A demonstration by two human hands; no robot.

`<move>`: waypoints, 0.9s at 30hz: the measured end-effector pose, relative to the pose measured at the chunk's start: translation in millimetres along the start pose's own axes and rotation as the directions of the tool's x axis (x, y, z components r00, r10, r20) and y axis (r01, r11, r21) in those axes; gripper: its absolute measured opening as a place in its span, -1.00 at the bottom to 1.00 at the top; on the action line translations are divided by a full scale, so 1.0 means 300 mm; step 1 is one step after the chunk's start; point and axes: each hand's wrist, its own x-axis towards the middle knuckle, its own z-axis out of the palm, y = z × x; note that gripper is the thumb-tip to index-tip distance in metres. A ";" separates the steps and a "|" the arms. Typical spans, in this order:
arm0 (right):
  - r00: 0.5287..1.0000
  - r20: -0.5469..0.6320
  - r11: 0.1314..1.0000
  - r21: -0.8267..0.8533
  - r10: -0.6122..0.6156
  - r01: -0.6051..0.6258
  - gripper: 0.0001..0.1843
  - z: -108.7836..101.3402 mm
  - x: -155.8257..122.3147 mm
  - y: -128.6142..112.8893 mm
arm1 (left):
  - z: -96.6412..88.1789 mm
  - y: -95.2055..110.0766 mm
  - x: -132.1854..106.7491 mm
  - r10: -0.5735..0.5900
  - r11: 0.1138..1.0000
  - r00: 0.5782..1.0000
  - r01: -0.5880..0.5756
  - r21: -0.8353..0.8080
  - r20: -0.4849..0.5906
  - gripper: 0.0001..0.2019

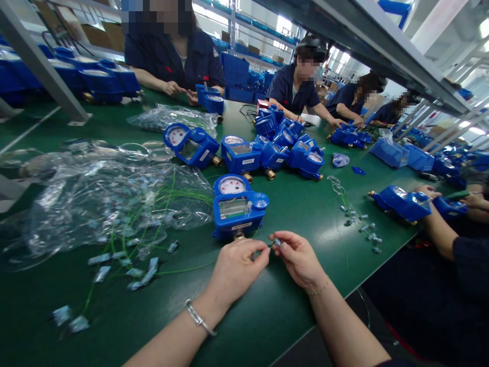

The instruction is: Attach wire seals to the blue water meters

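In front of me a blue water meter [237, 209] stands on the green table, with a round dial and a small display facing up. Just below its brass fitting, my left hand [242, 270] is closed in a pinch on a thin green seal wire. Close beside it, my right hand [300, 257] grips a small pale-blue seal tag [277, 242] between thumb and fingers. The wire seems to run between the two hands, but its ends are hard to make out. To the left, green wires with pale-blue seal tags [143, 275] spill out of a see-through plastic bag [76, 214].
Several more blue meters [240, 153] stand behind mine. Another bunch of tagged wires [361, 224] lies to the right. Co-workers [294, 86] sit across the table, and a co-worker's arm [439, 219] reaches in from the right beside a meter [401, 201]. A metal post [57, 76] rises at left.
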 end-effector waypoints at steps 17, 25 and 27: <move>0.999 0.003 0.999 0.021 0.038 -0.038 -0.71 -0.006 0.004 -0.003 | -0.002 -0.004 0.008 -0.006 1.000 1.000 0.006 0.004 0.015 -0.83; 1.000 0.012 1.000 -0.006 0.026 -0.026 -0.72 -0.011 0.004 0.000 | 0.000 -0.001 0.013 -0.029 1.000 1.000 0.029 0.011 0.010 -0.84; 1.000 0.017 1.000 -0.017 0.020 -0.020 -0.72 -0.012 0.005 0.001 | 0.001 -0.001 0.013 -0.046 0.999 0.999 0.045 0.019 0.016 -0.84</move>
